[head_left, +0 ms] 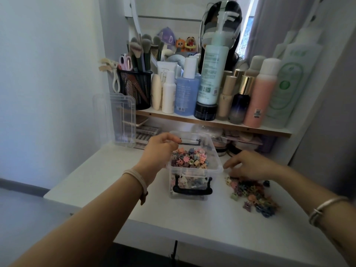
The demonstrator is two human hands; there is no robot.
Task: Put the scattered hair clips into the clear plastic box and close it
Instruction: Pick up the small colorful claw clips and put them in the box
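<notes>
A clear plastic box [215, 160] with black latches stands open at the middle of the white table, filled high with small coloured hair clips [189, 159]. My left hand [160, 149] hovers at the box's left rim, fingers curled over the clips; whether it holds any is hidden. A scattered pile of hair clips [252, 195] lies right of the box. My right hand [248, 165] reaches down onto the far edge of that pile, fingers bent, blurred. The clear lid [125, 120] leans upright against the wall at the back left.
A shelf [212, 122] above the table's back carries several bottles and a black mesh cup [134, 89] of brushes. Compacts and lash trays sit under the shelf behind the box. The table's front edge [173, 239] is near me.
</notes>
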